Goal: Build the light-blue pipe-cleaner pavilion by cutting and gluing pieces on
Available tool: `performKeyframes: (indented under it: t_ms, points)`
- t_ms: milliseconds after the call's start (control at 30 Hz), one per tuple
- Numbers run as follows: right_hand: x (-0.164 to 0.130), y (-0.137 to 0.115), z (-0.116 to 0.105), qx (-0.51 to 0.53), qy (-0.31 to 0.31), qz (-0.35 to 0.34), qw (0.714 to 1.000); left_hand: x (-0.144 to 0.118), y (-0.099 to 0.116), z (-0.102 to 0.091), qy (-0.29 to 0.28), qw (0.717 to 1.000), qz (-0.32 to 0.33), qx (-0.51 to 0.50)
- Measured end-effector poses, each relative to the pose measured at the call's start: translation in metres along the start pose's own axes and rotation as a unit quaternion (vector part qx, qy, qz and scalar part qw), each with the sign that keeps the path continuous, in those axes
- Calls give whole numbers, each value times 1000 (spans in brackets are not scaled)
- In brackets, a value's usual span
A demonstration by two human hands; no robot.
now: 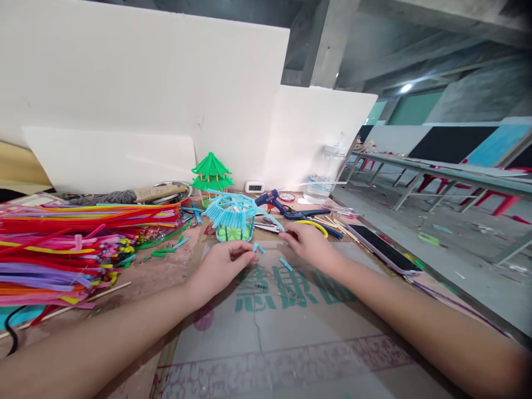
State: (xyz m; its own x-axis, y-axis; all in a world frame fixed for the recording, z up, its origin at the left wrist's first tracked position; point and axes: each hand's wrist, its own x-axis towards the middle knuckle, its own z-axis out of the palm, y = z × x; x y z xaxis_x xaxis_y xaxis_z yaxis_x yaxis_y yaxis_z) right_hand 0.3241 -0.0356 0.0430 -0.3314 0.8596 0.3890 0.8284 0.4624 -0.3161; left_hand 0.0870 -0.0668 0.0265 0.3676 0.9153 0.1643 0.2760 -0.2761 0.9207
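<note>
My left hand (222, 265) rests on the cardboard sheet (286, 327), fingertips pinched on a short light-blue pipe-cleaner piece (255, 247). My right hand (308, 244) lies palm down just right of it, fingers near the end of a long light-blue pipe cleaner (270, 217). Another short blue piece (285, 264) lies between the hands. Right behind my fingers stands a small light-blue pipe-cleaner pavilion (233, 218) with a green base. A green pavilion model (211, 174) stands farther back.
A big pile of coloured pipe cleaners (70, 244) fills the left side. A blue glue gun (276, 202), pliers with yellow handles (316, 226), a phone (384, 249), a clear plastic jar (326, 174) and a small digital clock (254, 187) lie behind and right. White boards stand at the back.
</note>
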Motion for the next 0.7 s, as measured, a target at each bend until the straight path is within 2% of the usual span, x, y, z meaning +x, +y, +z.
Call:
performKeyframes:
  t_ms: [67,167,300,433,700]
  points:
    - [-2,-12,-5,136,7,28,990,1,1,0,-6,999,-17,-43]
    - [-10,-33,-7,305,-15,53,951,2,2,-2,-12,999,-18,-41]
    - [-24,-52,8,349,-36,62,934,2,0,-3,-29,999,9,12]
    - [-30,-54,23,372,-20,89,924,3,-6,-2,-62,997,39,33]
    - [-29,-56,25,439,-24,88,894,3,-8,-2,-67,996,48,40]
